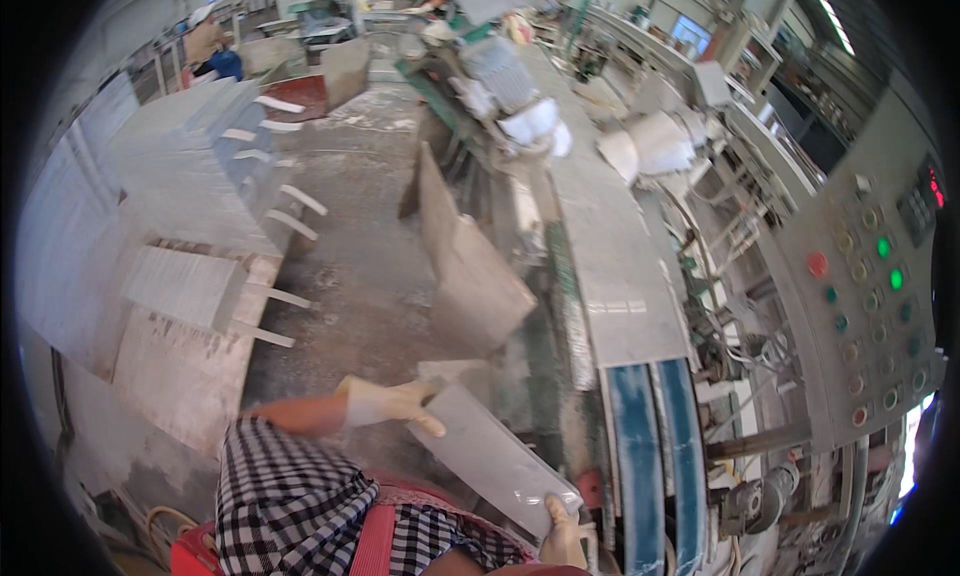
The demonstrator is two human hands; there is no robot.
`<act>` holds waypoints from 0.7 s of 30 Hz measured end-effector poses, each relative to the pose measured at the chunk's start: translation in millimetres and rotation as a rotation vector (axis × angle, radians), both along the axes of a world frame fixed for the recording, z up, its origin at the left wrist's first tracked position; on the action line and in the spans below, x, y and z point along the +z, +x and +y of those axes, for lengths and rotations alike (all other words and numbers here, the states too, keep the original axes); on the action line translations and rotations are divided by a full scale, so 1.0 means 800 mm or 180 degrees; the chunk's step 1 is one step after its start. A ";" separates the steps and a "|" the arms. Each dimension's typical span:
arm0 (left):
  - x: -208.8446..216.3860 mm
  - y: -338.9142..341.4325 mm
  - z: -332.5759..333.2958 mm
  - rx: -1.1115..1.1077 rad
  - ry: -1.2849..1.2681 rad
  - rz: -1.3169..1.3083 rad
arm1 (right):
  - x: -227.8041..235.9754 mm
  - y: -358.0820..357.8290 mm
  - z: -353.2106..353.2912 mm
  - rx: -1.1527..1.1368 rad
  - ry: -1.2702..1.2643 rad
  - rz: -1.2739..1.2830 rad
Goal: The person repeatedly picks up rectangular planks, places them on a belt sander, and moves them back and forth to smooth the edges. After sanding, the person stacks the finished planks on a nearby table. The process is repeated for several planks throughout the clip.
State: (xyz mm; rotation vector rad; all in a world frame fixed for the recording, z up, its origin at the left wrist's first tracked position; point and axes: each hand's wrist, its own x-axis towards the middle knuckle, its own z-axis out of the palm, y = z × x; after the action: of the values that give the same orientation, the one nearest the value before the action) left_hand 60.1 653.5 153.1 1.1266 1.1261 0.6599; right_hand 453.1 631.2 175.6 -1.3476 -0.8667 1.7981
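A long grey rectangular slab (490, 454) with a smooth, shiny face slants across in front of me. My left hand (395, 404), in a pale cream glove, grips its upper left end, with the thumb on top. At the lower right end my gloved right hand (562, 536) holds the slab, thumb pressed on the face; its other fingers are hidden. Just right of the slab runs a conveyor with two blue belts (635, 446), and a larger grey slab (630, 321) lies flat on the line beyond them.
On the left, a pallet (185, 381) bears a small slab stack (185, 286) beside a taller stack (190, 166), pale straps sticking out. Brown boards (470, 266) lean along the conveyor. A control panel (860, 286) with lit buttons stands right. A person (208, 51) is far left.
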 end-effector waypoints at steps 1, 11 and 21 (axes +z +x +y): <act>0.006 -0.038 -0.044 0.0319 -0.0355 0.0615 | 0.002 -0.039 0.000 0.0285 -0.0034 0.0075; 0.080 -0.212 -0.481 0.3925 -0.0485 -0.0507 | 0.020 -0.472 -0.054 0.2920 -0.0300 -0.0137; 0.066 -0.251 -0.626 0.5578 -0.0632 -0.0612 | -0.007 -0.764 -0.125 0.4949 -0.0315 0.0040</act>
State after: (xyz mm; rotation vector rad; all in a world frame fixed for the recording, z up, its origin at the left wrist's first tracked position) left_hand -140.9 152.7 205.7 -0.3962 1.7854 1.8309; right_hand -157.8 531.4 169.9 -0.5609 -2.1641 2.8944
